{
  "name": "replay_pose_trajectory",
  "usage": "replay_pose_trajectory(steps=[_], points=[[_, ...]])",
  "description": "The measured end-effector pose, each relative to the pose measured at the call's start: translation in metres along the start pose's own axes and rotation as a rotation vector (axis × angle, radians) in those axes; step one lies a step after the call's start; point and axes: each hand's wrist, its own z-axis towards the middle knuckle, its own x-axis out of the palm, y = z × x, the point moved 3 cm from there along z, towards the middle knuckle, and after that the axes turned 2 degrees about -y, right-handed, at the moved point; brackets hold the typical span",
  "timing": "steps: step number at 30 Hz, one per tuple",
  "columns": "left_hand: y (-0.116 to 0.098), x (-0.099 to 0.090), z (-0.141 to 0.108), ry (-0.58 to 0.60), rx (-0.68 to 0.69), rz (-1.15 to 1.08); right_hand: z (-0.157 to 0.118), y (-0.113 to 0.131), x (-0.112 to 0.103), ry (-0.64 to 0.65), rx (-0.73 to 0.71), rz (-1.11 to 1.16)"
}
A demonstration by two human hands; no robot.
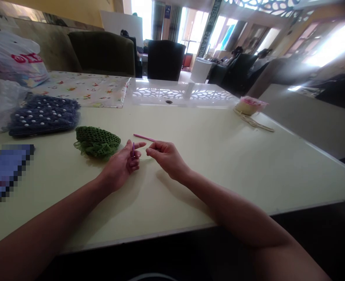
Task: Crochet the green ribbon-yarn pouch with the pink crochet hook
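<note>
The left hand (pixel 120 166) curls its fingers around a small purple piece (pixel 133 150), while the right hand (pixel 167 157) pinches the end of a thin pink crochet hook (pixel 144 137) between its fingertips. A green crocheted piece (pixel 96 141) lies on the tabletop (pixel 219 175) just beside the left hand.

a smooth pink plastic hook (pixel 143 137), rough knotted green yarn (pixel 97 141), and a glossy, pale tabletop (pixel 233 175).
</note>
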Motion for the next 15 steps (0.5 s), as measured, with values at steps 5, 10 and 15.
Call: replay_pose_trajectory(steps=[5, 10, 15], points=[[0.0027, -0.0013, 0.0022, 0.052, -0.003, -0.019, 0.0019, -0.0008, -0.0024, -0.038, -0.007, 0.042], [0.0076, -0.0001, 0.0008, 0.082, -0.001, 0.015, 0.0013, -0.0019, -0.0012, -0.063, 0.043, 0.093], [0.0080, 0.0010, -0.0009, 0.108, 0.023, 0.071, -0.0015, 0.0012, 0.0004, -0.057, 0.193, 0.178]])
